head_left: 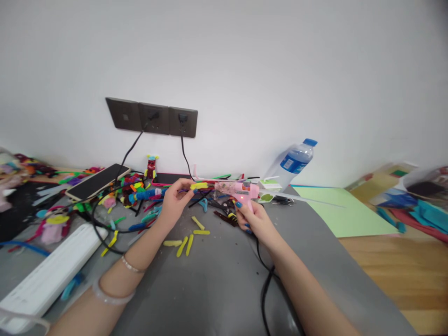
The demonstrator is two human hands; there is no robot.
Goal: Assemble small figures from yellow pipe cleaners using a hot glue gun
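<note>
Left of centre, the left hand [174, 204] has its fingers closed on a short fuzzy yellow piece [199, 185]; its end meets the nozzle of a pink plastic glue gun [238, 189], gripped by the right hand [254, 219] at frame centre. Below, 5 loose yellow fuzzy strips [189, 245] lie on the grey table [217, 289]. A clear plastic bottle [296, 161] has a blue label, its writing too small to read.

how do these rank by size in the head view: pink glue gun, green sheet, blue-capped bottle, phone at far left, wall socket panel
1. green sheet
2. wall socket panel
3. blue-capped bottle and phone, too alike to rank
4. pink glue gun
</note>
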